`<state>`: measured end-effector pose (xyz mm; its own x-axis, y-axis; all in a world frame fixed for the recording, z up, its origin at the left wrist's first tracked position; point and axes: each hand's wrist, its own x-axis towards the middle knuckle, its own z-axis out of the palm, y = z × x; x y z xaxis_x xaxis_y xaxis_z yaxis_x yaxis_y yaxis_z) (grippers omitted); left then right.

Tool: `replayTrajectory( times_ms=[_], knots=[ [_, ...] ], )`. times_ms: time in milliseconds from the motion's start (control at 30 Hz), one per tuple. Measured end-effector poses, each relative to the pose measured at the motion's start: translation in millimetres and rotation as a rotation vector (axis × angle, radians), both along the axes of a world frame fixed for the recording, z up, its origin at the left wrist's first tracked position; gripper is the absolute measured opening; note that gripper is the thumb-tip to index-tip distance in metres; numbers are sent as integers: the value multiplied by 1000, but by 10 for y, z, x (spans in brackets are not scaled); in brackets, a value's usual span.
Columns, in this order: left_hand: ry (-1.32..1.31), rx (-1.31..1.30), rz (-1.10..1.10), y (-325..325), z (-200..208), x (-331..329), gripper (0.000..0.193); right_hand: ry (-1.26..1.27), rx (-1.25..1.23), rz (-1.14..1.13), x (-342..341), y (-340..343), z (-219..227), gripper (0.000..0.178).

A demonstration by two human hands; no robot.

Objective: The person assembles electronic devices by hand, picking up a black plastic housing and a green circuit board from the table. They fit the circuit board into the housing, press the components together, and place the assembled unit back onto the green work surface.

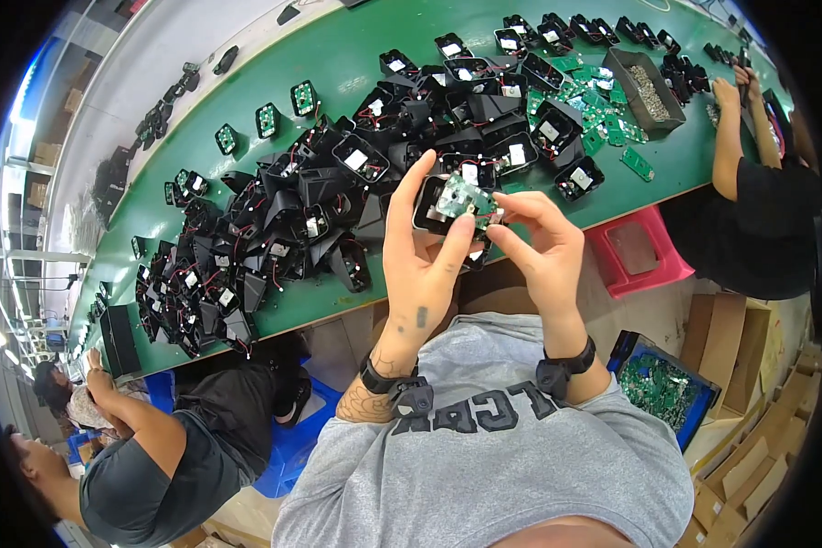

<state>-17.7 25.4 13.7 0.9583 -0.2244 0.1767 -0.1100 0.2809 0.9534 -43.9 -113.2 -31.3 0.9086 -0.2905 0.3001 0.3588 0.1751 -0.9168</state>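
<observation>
Just over the table's near edge, my left hand (417, 265) grips a black plastic housing (424, 203), its fingers along the far side and its thumb pressing on a green circuit board (462, 195). The board lies tilted at the housing's open face. From the right, my right hand (543, 251) pinches the board's right edge between thumb and fingertips. A bit of red wire shows beside those fingertips; whether they also hold it is hard to make out. Right behind my hands spreads a big heap of similar black housings (315, 187), many with red wires and white labels inside.
Loose green circuit boards (637, 164) lie on the green table (320, 315) beside a bin of small parts (653, 96). A pink stool (644, 251) and a blue-rimmed crate of boards (658, 388) stand at right. Co-workers sit left (146, 447) and right (749, 196).
</observation>
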Motion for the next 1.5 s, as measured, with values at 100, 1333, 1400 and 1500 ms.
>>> replayTrajectory(
  times_ms=[100,1333,1400,1500],
  knots=[
    [6,17,22,2,-57,-8,56,-89,-559,-190,-45,-41,116,36],
    [-583,635,-25,132,62,2,52,177,-344,309,-32,-260,327,14],
    [-580,629,-5,130,44,-13,53,194,-315,327,-38,-261,340,14],
    [-601,597,-7,123,0,-17,53,209,-286,332,-45,-269,332,13]
  ],
)
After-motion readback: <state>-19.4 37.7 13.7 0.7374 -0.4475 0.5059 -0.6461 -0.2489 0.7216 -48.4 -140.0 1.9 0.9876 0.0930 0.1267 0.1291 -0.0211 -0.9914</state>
